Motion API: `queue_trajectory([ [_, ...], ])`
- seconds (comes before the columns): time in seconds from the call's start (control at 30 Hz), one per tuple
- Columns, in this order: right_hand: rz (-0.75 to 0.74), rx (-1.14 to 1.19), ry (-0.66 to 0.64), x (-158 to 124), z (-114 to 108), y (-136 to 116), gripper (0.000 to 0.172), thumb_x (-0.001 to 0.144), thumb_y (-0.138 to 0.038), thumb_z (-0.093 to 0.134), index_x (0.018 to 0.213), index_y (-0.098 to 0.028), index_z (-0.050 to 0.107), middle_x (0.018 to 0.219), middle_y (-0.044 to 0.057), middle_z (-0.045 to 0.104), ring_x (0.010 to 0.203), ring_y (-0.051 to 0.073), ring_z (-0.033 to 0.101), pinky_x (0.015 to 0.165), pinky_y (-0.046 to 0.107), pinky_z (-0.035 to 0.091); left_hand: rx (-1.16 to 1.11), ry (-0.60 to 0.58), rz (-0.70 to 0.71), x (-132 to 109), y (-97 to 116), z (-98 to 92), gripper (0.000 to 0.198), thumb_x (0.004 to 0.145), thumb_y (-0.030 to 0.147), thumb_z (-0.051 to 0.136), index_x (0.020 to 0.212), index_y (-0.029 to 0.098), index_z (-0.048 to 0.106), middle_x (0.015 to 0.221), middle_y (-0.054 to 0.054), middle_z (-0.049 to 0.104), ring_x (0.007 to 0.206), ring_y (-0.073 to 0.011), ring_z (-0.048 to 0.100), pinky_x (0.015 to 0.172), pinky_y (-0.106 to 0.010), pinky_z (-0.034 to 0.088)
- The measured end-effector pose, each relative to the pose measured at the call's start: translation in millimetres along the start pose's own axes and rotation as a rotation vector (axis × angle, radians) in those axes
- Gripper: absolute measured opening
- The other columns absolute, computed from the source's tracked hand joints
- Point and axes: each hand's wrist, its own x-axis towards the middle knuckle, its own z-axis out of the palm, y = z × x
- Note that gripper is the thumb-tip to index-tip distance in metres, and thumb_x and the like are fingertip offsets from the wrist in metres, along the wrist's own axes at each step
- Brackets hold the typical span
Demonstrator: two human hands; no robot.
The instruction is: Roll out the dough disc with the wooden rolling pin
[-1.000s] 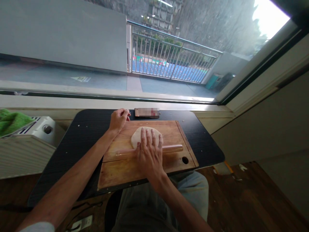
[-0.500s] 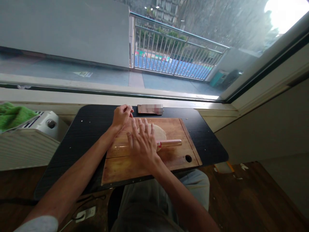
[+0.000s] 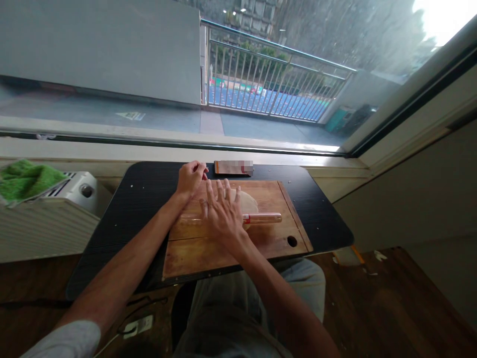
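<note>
A flat round of pale dough lies on a wooden cutting board that rests on a small black table. A wooden rolling pin lies across the dough. My right hand is flat on the pin's middle, fingers stretched out and spread, covering most of the dough. My left hand is curled at the board's far left corner, fingertips pinched at the dough's far edge; what they grip is hidden.
A flat rectangular object lies on the table behind the board, by the window sill. A white heater with a green cloth stands to the left. A cable and plug lie on the wooden floor.
My right hand has pushed the rolling pin away from me over the dough, from its near edge onto its middle. My left hand stays at the far left corner.
</note>
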Motion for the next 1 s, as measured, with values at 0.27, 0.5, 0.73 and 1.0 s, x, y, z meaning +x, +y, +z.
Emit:
queue_trajectory([
  [0.27, 0.008, -0.003, 0.033, -15, -3, -6, 0.062, 0.119, -0.040, 0.042, 0.178, -0.019, 0.039, 0.181, 0.019, 0.042, 0.172, 0.039, 0.029, 0.140, 0.072, 0.019, -0.009, -0.001, -0.011, 0, -1, -0.3, 0.032, 0.090, 0.045, 0.057, 0.071, 0.022, 0.068, 0.059, -0.001, 0.066, 0.058, -0.0174, 0.061, 0.066, -0.031, 0.048],
  [0.5, -0.005, 0.050, -0.008, 26, 2, 12, 0.062, 0.122, -0.044, 0.037, 0.181, -0.027, 0.031, 0.180, 0.016, 0.044, 0.174, 0.037, 0.026, 0.137, 0.079, 0.014, -0.070, 0.013, -0.031, 3, 0, -1.2, 0.032, 0.092, 0.045, 0.054, 0.073, 0.022, 0.067, 0.062, -0.001, 0.065, 0.062, -0.0170, 0.062, 0.066, -0.030, 0.050],
  [0.73, 0.015, 0.046, 0.032, 0, -4, 0, 0.064, 0.121, -0.042, 0.038, 0.179, -0.018, 0.034, 0.182, 0.018, 0.041, 0.174, 0.037, 0.025, 0.140, 0.073, 0.012, -0.061, 0.011, -0.027, 4, -3, -0.3, 0.032, 0.092, 0.044, 0.056, 0.072, 0.021, 0.068, 0.060, -0.001, 0.065, 0.059, -0.0165, 0.062, 0.064, -0.029, 0.048],
  [1.0, 0.047, 0.049, 0.038, -35, -4, -12, 0.067, 0.120, -0.044, 0.039, 0.181, -0.016, 0.031, 0.183, 0.018, 0.038, 0.175, 0.036, 0.023, 0.140, 0.070, 0.016, -0.062, 0.012, -0.022, 1, -2, 0.4, 0.032, 0.093, 0.043, 0.057, 0.073, 0.021, 0.069, 0.058, -0.001, 0.066, 0.059, -0.0171, 0.064, 0.063, -0.029, 0.048],
])
